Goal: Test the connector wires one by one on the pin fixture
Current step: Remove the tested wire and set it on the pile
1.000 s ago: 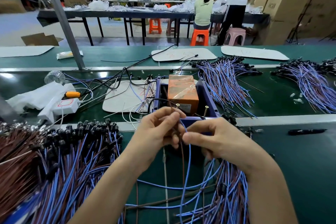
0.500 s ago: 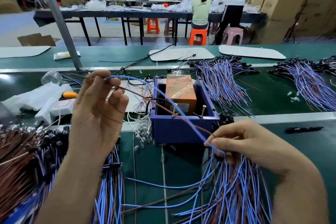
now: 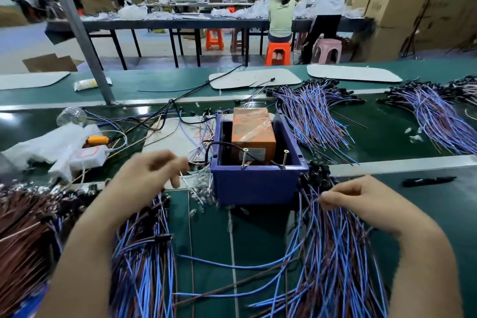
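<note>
Blue wires point(image 3: 335, 253), 5 o'clock: right hand point(image 3: 361, 201) pinches one.
Lift it alone to pin fixture point(image 3: 255, 183); left hand point(image 3: 152, 175) blurred, grip unclear.

Lit brightly from overhead; glared white far left of the blue fixture box point(image 3: 255, 183); motion-blurred at the left hand point(image 3: 152, 175) beside it.

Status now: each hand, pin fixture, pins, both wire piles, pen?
left hand: fingers loosely curled, no wire seen in it
right hand: pinches strands of right pile
pin fixture: upright, open top
pins: upright, neither hand on them
left pile: lying loose
right pile: lying loose, top end pinched
pen: lying flat
</note>
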Demonstrator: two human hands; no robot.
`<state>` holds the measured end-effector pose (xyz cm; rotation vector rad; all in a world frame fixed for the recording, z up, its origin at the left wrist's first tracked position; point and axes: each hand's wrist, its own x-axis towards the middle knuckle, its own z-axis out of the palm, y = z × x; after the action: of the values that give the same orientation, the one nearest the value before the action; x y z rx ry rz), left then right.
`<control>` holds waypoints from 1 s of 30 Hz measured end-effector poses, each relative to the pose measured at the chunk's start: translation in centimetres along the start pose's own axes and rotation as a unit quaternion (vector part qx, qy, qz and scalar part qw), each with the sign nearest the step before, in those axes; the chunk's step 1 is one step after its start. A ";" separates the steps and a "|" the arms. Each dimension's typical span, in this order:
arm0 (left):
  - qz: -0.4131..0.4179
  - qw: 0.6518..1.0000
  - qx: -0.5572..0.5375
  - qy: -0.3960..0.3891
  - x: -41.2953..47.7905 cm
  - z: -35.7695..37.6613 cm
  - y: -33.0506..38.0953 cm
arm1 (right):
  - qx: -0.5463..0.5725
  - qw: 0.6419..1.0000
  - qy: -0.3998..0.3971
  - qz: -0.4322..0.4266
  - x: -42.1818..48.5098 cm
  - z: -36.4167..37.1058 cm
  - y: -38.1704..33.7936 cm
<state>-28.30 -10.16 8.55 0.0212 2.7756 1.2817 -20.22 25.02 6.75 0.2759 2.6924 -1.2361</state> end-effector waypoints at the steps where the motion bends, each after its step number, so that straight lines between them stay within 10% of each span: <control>1: 0.020 0.995 0.102 0.000 -0.3 -0.1 -0.7 | -0.001 1.000 0.002 -0.002 0.0 0.0 0.0; 6: -0.076 0.930 0.299 -0.198 -1.4 0.7 -3.1 | 0.007 1.000 0.002 -0.010 -0.2 0.0 -0.3; 16: -0.045 0.904 0.373 -0.205 -1.2 2.1 -3.1 | 0.033 0.998 -0.051 -0.031 -0.2 0.6 -1.5; 23: 0.150 0.987 0.049 -0.041 -3.2 0.7 1.0 | 0.129 0.981 -0.114 -0.085 -1.5 2.2 -5.3; 30: 0.369 0.883 -0.237 -0.165 -8.0 1.8 5.9 | 0.435 0.862 -0.246 -0.082 -2.3 7.1 -11.1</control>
<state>-20.33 -5.35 12.48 1.2302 2.1296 1.8448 -20.05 12.26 10.86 -0.1654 1.6180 -2.1549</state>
